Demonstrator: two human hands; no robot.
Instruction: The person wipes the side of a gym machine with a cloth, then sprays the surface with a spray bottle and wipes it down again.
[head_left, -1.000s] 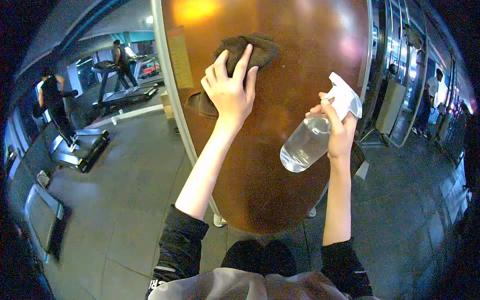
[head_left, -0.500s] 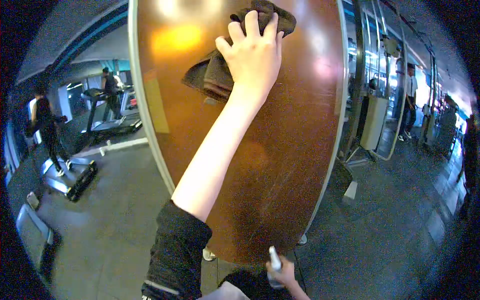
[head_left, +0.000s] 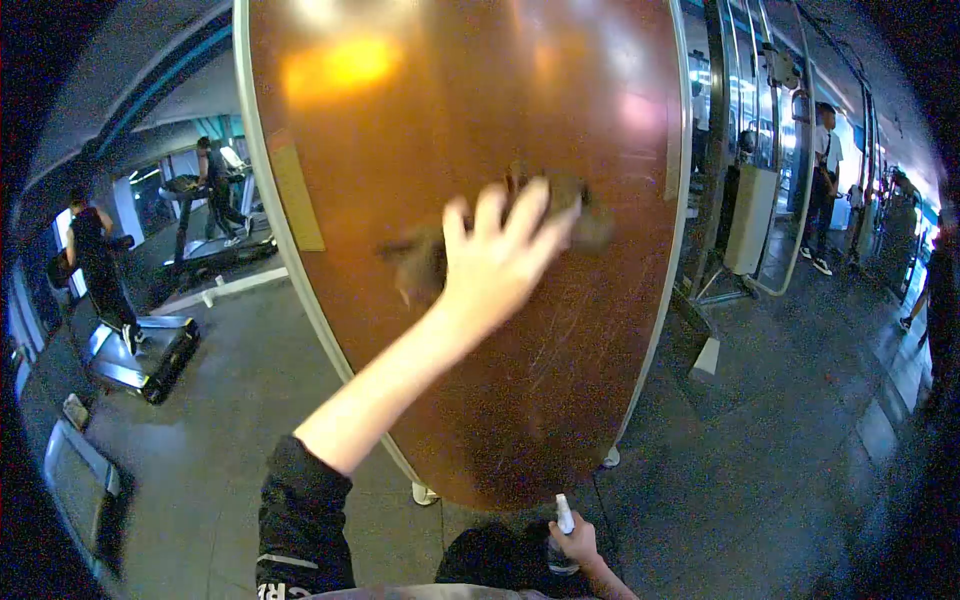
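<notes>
My left hand (head_left: 497, 262) presses a dark brown cloth (head_left: 420, 262) flat against a tall, glossy brown panel (head_left: 480, 120) that stands upright in front of me. Hand and cloth are blurred by motion at about mid-height of the panel. My right hand (head_left: 573, 545) is low at the bottom edge of the view, gripping a clear spray bottle (head_left: 563, 520) with its white nozzle pointing up. The bottle's body is mostly hidden behind the hand.
The panel has a pale metal frame (head_left: 285, 260) and small feet on the grey tiled floor (head_left: 780, 450). People stand on treadmills (head_left: 140, 350) at the left. Another person (head_left: 823, 170) stands by machines and metal rails at the right.
My left hand swept the cloth from the panel's top down to mid-height. My right hand lowered the spray bottle from beside the panel to near my waist a second ago and stays there.
</notes>
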